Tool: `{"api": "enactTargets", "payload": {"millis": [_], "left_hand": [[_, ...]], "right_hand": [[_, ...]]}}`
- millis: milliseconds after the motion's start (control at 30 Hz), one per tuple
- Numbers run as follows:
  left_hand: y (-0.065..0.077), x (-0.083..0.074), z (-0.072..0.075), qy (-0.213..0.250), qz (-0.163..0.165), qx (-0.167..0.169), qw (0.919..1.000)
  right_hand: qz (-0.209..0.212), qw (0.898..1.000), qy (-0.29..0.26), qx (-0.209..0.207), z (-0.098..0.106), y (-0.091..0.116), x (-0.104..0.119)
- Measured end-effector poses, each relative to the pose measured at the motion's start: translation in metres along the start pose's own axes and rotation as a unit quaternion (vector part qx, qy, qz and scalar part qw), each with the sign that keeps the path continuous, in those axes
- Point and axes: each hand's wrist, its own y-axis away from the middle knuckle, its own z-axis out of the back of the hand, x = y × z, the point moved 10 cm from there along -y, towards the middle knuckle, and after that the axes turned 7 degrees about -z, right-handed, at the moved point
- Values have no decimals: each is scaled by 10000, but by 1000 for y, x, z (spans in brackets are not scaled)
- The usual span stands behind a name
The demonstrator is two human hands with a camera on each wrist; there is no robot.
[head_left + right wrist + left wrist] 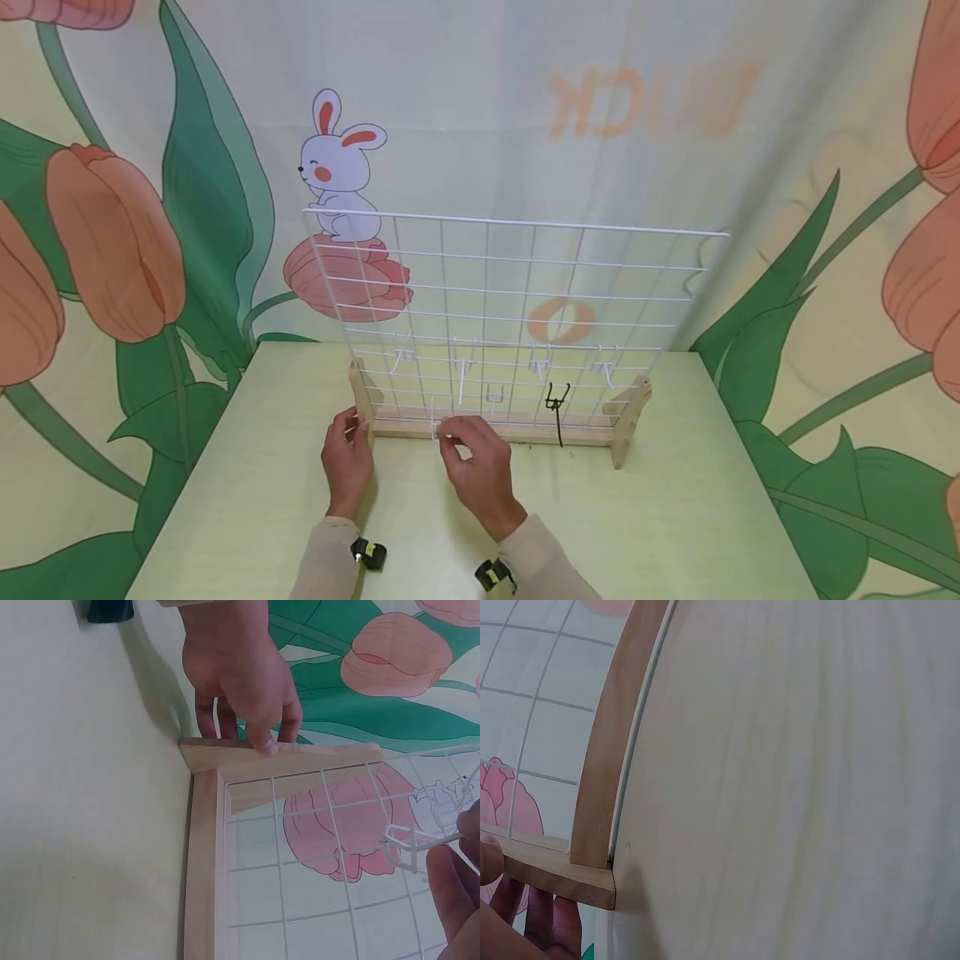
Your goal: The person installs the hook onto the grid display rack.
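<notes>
A white wire grid (517, 223) stands upright in a wooden stand. My left hand (348, 462) holds the stand's left foot (363, 392); the left wrist view shows the thumb on one side of this wooden foot (570, 883) and fingers on the other. Between thumb and fingertips, my right hand (480, 475) pinches a white wire hook (411, 846). That hook is at the grid's lower left, its bent wire end overlapping the grid in the right wrist view.
Several white hooks, one of them this hook (461, 379), hang along the grid's middle. A black hook (556, 404) hangs lower right. The stand's right foot (622, 437) rests on the pale table (690, 517). Behind is a printed curtain (465, 100).
</notes>
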Motion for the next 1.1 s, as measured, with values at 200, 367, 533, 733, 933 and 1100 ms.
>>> {"api": "enactTargets", "payload": {"millis": [200,367,533,733,933,1100], "left_hand": [[0,-1,-1,-11,-34,11,10000],[-1,-1,-2,-39,-58,6,10000],[-1,-1,0,-68,-67,-23,10000],[0,-1,0,-48,-41,-10,10000],[0,0,0,-56,-66,-6,10000],[-1,-1,0,-73,-78,-4,9999]], "right_hand": [[271,9994,183,-142,-3,-10,0],[383,9984,349,-210,-8,-18,-2],[372,9981,478,-99,-17,-24,-8],[358,9973,637,-28,-27,-28,-13],[448,9964,725,-43,-35,-27,-17],[395,9961,794,16,-39,-25,-21]]}}
